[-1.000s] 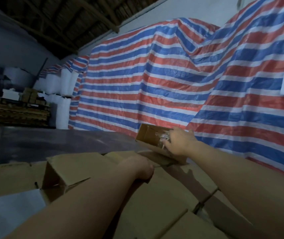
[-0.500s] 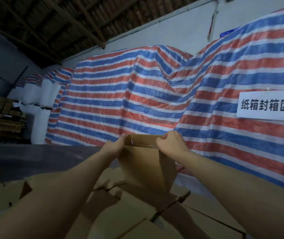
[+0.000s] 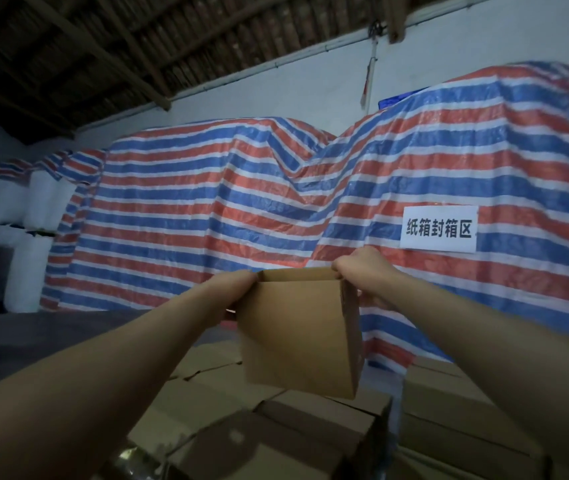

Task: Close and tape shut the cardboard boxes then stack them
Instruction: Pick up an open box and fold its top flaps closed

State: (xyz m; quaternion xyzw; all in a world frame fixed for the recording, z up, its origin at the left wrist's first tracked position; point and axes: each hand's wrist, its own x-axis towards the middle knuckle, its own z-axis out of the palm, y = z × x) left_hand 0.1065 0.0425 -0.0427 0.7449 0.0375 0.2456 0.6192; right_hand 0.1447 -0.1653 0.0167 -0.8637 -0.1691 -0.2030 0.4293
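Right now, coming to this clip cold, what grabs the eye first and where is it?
The red, white and blue striped tarpaulin fills the whole background, draped over tall piles, with a white sign of black characters on its right part. In front at centre, a small cardboard box is held up in the air, the left hand and right hand gripping its top corners. More cardboard boxes lie below it.

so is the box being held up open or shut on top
Open: the held box shows a dark gap along its top edge, between the left hand and right hand.
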